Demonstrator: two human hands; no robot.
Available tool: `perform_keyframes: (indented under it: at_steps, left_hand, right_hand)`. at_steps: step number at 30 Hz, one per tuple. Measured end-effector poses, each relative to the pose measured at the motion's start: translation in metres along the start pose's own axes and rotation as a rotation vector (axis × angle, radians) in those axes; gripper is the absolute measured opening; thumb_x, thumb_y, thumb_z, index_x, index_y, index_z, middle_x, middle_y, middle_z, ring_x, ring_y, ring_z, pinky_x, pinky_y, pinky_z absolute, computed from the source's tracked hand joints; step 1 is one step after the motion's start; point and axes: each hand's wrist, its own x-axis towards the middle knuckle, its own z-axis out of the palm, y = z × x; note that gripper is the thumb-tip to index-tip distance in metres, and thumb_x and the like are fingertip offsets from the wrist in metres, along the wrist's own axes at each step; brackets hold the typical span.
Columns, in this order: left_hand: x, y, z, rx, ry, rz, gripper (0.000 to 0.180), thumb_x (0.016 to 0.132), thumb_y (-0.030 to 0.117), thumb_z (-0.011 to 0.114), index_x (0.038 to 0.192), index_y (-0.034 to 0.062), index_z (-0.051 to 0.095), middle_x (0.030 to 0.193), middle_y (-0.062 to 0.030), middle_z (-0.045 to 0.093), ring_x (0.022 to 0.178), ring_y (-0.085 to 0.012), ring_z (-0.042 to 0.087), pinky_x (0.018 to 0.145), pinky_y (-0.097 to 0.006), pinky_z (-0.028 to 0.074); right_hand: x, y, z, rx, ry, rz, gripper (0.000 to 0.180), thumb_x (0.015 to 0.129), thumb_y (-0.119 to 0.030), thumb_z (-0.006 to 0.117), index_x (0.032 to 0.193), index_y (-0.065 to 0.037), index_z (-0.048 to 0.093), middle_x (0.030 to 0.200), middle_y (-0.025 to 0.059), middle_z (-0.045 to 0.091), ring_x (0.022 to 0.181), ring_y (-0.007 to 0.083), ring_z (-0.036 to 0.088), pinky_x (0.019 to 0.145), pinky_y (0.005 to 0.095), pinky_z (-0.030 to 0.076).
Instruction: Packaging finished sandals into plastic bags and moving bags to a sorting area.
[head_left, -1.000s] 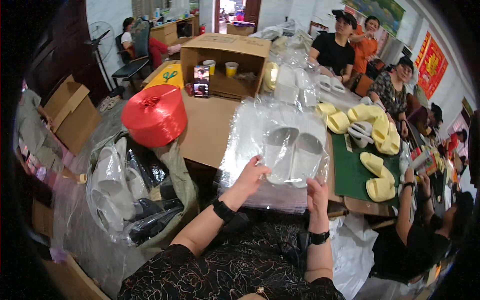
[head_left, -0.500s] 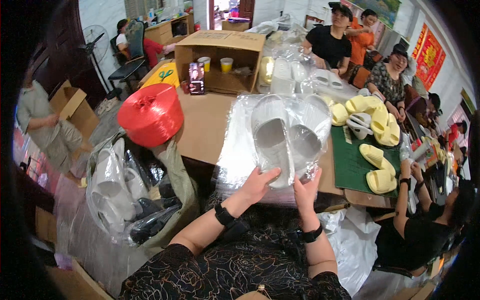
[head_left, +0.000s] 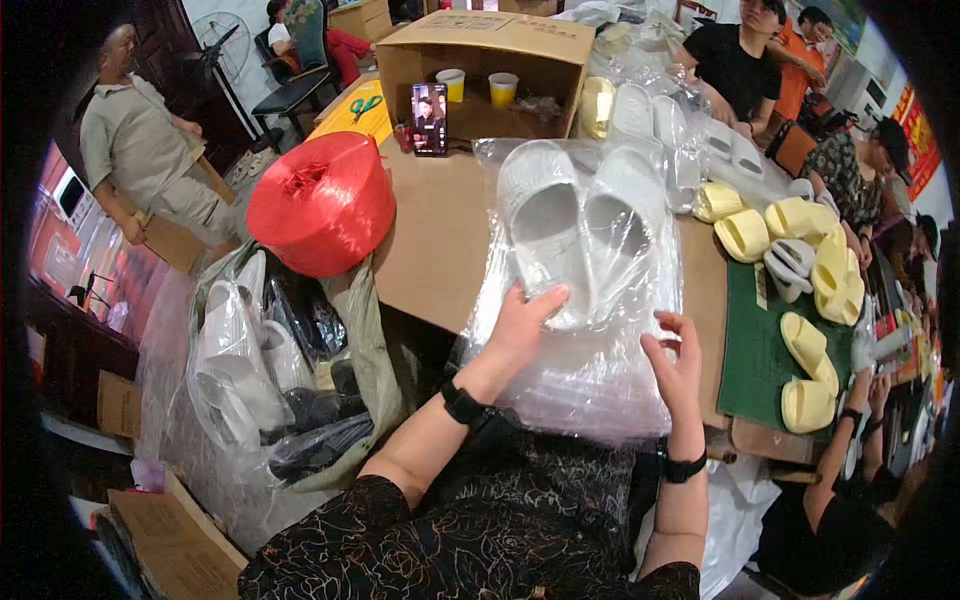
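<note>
Head view: a pair of pale grey slippers lies just ahead of the left hand, whose thumb and fingers grip one heel. Near them, the right hand has its fingers loosely curled, thumb apart. Clear plastic bags lie stacked beneath the grip. Left of it sits a red roll; beyond, a phone; rightward, yellow slippers on a green mat.

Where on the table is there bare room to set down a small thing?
Brown tabletop between the red roll and centre pale slippers; green mat left of its front yellow slippers. The mat's far end is crowded with more slippers.
</note>
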Motion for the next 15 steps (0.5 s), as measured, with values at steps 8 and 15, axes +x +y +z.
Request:
perform_keyframes:
  at_steps: [8,15]
  left_hand:
    - [0.022,0.009,-0.014,0.033,0.092,-0.199,0.04,0.085,0.01,0.062,0.12,-0.0032,0.047,0.111,-0.0143,0.058,0.1,-0.0235,0.06,0.081,-0.038,0.054]
    - [0.035,-0.009,-0.03,-0.065,0.207,-0.272,0.046,0.085,0.004,0.058,0.128,-0.0014,0.041,0.113,-0.0142,0.056,0.103,-0.0263,0.059,0.086,-0.04,0.051]
  right_hand:
    - [0.004,0.027,0.004,-0.557,-0.092,-0.198,0.033,0.072,-0.011,0.07,0.102,-0.004,0.056,0.113,0.0149,0.055,0.105,0.0342,0.05,0.091,0.0438,0.038]
    - [0.012,0.038,0.004,-0.557,-0.079,-0.099,0.038,0.071,-0.011,0.071,0.105,-0.006,0.055,0.115,0.0132,0.054,0.107,0.0335,0.049,0.091,0.0435,0.038]
